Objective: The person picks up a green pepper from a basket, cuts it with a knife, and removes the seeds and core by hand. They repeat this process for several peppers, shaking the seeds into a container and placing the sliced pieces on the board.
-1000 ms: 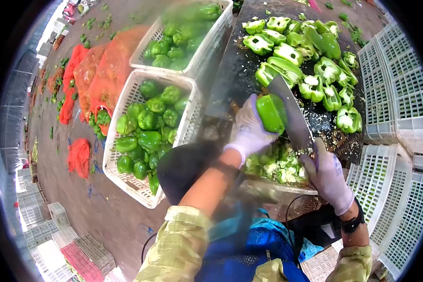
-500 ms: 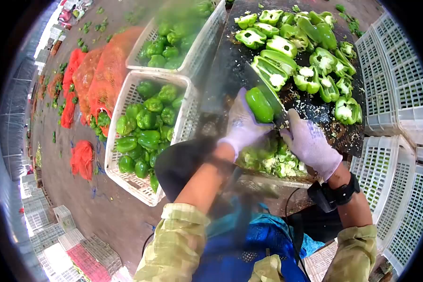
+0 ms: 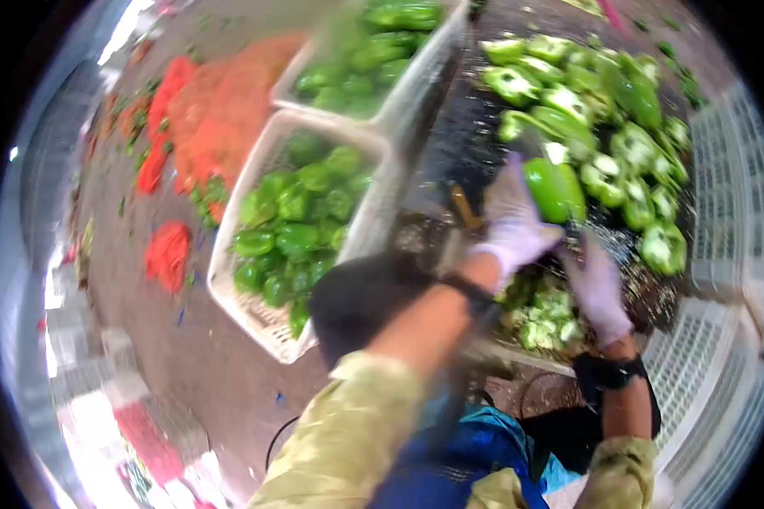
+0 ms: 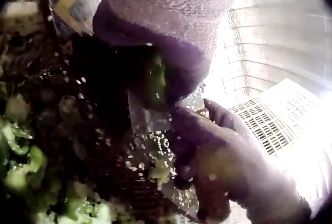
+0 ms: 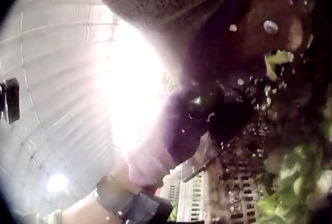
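Observation:
My gloved left hand (image 3: 514,222) holds a green bell pepper (image 3: 553,191) above the dark board, its fingers along the pepper's left side. Close by on the right, my gloved right hand (image 3: 598,288) grips a knife, whose brown riveted handle (image 5: 275,24) shows in the right wrist view. In the left wrist view the knife's blade (image 4: 148,119) lies right at the pepper, which is mostly in shadow between the two hands. Cut pepper halves (image 3: 632,144) with pale cores lie spread over the board beyond. Blur hides the blade's edge in the head view.
A white crate (image 3: 229,293) of whole peppers stands at the left, with another full crate (image 3: 382,114) behind it. Cut-out cores (image 3: 547,322) fill a container below the hands. White crates (image 3: 730,187) line the right. Orange net sacks (image 3: 221,110) lie on the floor.
The right hand has come up and inward, closer to the left hand, bringing the knife against the pepper. The head view has shifted, so the scene sits further right.

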The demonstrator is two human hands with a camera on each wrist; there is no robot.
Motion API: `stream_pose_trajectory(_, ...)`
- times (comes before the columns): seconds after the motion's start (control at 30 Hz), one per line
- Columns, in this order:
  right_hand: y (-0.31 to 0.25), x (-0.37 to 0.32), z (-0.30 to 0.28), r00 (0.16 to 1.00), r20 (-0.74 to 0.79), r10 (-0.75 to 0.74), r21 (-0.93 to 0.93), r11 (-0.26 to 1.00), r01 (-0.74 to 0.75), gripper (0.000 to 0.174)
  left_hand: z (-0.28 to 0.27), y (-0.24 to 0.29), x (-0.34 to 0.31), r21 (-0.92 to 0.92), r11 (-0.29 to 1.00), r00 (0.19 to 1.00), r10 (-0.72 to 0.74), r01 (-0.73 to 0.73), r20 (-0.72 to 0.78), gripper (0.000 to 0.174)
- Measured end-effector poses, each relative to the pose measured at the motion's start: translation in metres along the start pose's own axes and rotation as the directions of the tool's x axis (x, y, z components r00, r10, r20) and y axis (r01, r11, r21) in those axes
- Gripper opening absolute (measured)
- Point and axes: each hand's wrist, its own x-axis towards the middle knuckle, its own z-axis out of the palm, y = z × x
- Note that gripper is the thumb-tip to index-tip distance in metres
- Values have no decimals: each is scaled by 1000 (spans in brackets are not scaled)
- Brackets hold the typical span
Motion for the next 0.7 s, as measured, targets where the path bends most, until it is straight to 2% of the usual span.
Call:
stream_pose_trajectory(0.03,9,10,-4,995,53,90,78,993,-94,44,0,15,9,-44,990,988,-126,131,87,115)
stream_pose_trajectory(0.07,40,17,-1,997,-79,-9,-152,988,-3,46,38,8,7,137,991,992,14,4,-128,118)
stream_pose_trajectory(0.1,42,23,-17,998,-53,-30,-99,995,25,49,12,23,20,-162,974,967,-122,160,222,122)
stream_pose_trajectory(0.13,75,33,-11,993,-115,-3,-159,987,-15,49,-8,36,33,2,965,857,-233,261,459,124)
stream_pose_trajectory(0.2,108,40,-29,992,-123,-19,-50,999,12,50,25,31,41,110,990,865,-127,84,486,124)
stream_pose_trajectory(0.23,103,38,-35,985,-174,8,-43,999,-15,50,10,24,43,36,997,831,-81,73,551,123)
stream_pose_trajectory(0.27,96,34,-41,973,-226,41,-37,998,-50,50,-10,17,47,-45,997,789,-23,64,614,121)
stream_pose_trajectory(0.3,82,28,-45,959,-279,55,-79,994,-80,52,-50,12,49,-96,994,785,23,46,619,113)
stream_pose_trajectory(0.33,72,22,-40,953,-302,21,0,1000,-22,52,-80,-10,60,-254,967,755,185,-25,630,103)
stream_pose_trajectory(0.37,62,15,-33,944,-331,-11,79,996,39,52,-123,-26,58,-324,942,726,165,84,667,94)
stream_pose_trajectory(0.4,46,7,-28,931,-363,-43,151,983,104,53,-135,-67,67,-326,945,783,210,-11,585,92)
stream_pose_trajectory(0.43,9,-2,-26,980,-177,86,251,967,-39,53,-175,-95,65,-323,937,799,91,134,594,92)
stream_pose_trajectory(0.47,-28,-11,-23,977,18,210,295,933,-206,54,-218,-114,58,-150,961,792,-98,233,602,93)
stream_pose_trajectory(0.5,-35,-13,-10,995,41,94,296,950,-102,52,-258,-137,42,-229,910,824,-178,346,539,93)
stream_pose_trajectory(0.53,-37,-13,10,997,69,-23,298,955,1,51,-271,-186,34,-248,907,892,-229,341,390,95)
stream_pose_trajectory(0.57,-35,-11,21,994,65,-87,216,974,71,49,-280,-254,25,103,943,924,-332,317,192,96)
stream_pose_trajectory(0.6,-38,-7,25,994,87,-67,179,983,50,47,-294,-268,-7,-21,915,913,-401,403,66,87)
stream_pose_trajectory(0.63,-40,-4,28,993,109,-47,141,989,31,45,-292,-321,-25,14,927,926,-376,376,31,89)
stream_pose_trajectory(0.67,6,7,53,989,-36,-141,390,909,144,44,-286,-355,-45,-207,871,895,-427,446,129,91)
stream_pose_trajectory(0.7,0,7,47,997,-20,-70,280,957,72,44,-288,-339,-57,-122,869,873,-459,480,163,95)
